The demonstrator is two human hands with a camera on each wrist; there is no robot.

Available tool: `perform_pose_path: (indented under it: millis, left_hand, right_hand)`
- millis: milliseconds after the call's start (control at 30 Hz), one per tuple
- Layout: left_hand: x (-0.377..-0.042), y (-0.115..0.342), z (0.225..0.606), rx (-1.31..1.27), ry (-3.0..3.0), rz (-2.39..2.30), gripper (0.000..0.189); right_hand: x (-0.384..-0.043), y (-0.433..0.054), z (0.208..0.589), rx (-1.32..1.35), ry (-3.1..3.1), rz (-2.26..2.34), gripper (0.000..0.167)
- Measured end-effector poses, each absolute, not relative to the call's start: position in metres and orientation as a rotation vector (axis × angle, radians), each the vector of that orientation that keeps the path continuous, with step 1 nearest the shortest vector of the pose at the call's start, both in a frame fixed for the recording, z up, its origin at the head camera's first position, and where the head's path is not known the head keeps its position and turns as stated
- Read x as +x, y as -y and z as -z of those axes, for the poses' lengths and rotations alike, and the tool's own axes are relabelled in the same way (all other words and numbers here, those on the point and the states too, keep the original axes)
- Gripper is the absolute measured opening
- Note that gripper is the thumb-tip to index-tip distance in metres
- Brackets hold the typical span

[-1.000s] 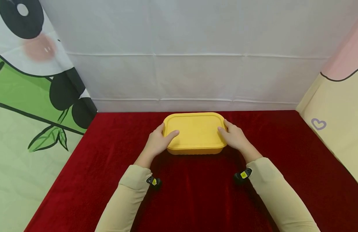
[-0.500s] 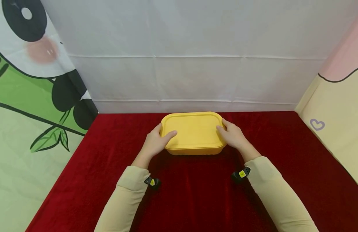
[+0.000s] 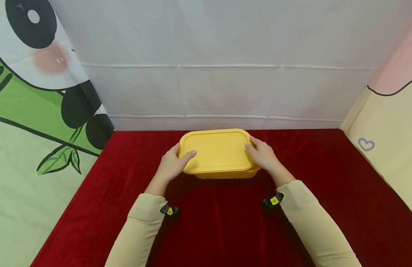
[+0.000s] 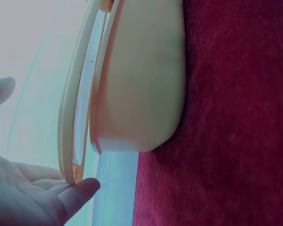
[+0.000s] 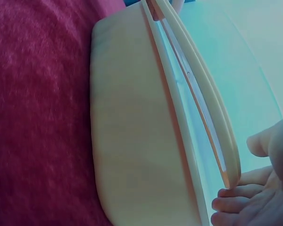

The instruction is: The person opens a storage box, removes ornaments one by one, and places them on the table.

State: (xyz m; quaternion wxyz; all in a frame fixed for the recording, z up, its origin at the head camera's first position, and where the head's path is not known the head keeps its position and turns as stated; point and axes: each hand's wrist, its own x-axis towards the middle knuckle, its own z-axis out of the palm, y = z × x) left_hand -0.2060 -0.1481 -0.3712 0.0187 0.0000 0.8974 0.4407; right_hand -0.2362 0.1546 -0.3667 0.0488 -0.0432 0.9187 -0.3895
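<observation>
A yellow rectangular lid (image 3: 216, 150) with rounded corners sits raised over a matching yellow food container (image 3: 227, 174), shifted left of it. My left hand (image 3: 171, 163) holds the lid's left end, thumb over the top and fingers at the rim. At the other end my right hand (image 3: 264, 157) grips the lid the same way. Both wrist views show a narrow gap between the lid (image 4: 66, 127) and the container's body (image 5: 127, 108), which stands upright on the red cloth. The container's inside is mostly hidden.
Red velvet cloth (image 3: 212, 222) covers the table. A white fabric backdrop (image 3: 226, 89) rises behind its far edge, with a cartoon-printed sheet (image 3: 62, 193) on the left and a cream and pink one (image 3: 389, 118) on the right. Small black cameras are strapped to both wrists.
The lid has moved left with both hands, off its aligned place on the container. More of the container's right front rim now shows. The container itself has stayed put.
</observation>
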Motion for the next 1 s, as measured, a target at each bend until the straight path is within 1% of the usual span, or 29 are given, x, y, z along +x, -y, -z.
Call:
perform_pose_path:
  millis: [467,800,1000]
  left_hand:
    - [-0.2,0.172,0.369,-0.083,-2.764,-1.332,0.093]
    - [-0.196,0.19,0.371,-0.165,-2.744,-1.443,0.087]
    - [-0.193,0.198,0.371,-0.261,-2.702,-1.606,0.079]
  right_hand:
    - [-0.235,-0.136,0.366,-0.158,-2.714,1.341,0.054]
    - [-0.234,-0.125,0.366,-0.162,-2.448,1.66,0.054]
    - [-0.234,-0.121,0.367,-0.153,-2.308,1.799,0.053]
